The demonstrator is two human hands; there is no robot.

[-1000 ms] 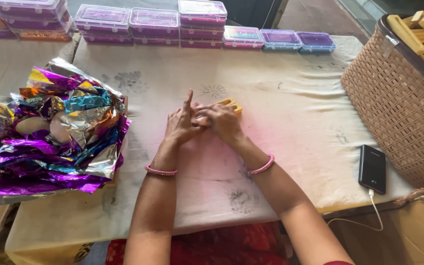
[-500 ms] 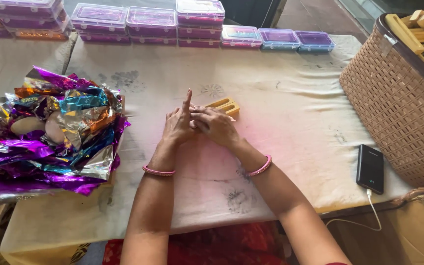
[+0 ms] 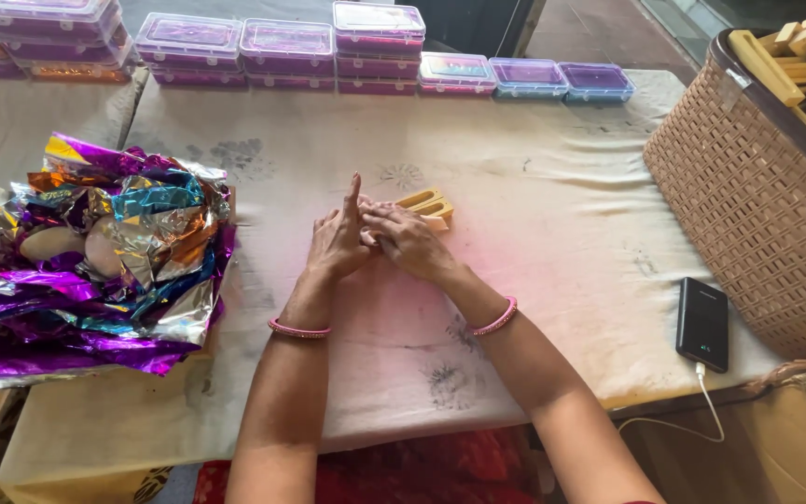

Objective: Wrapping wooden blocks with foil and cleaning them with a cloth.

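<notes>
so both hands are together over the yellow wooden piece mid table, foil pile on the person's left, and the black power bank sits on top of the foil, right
Not quite. The head view shows the black power bank lying on the cloth at the person's right, beside the woven basket, not on the foil pile. The rest holds: the left hand and right hand meet over the yellow wooden piece mid table, foil on the left.

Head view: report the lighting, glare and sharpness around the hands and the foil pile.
Head view: soft, even daylight with only faint shadows beneath the left hand and right hand; the crinkled foil pile throws bright specular glare; a pinkish tint lies on the table cloth near the hands; the stacked plastic boxes at the far edge look slightly softer; the woven basket is cropped by the frame.
</notes>
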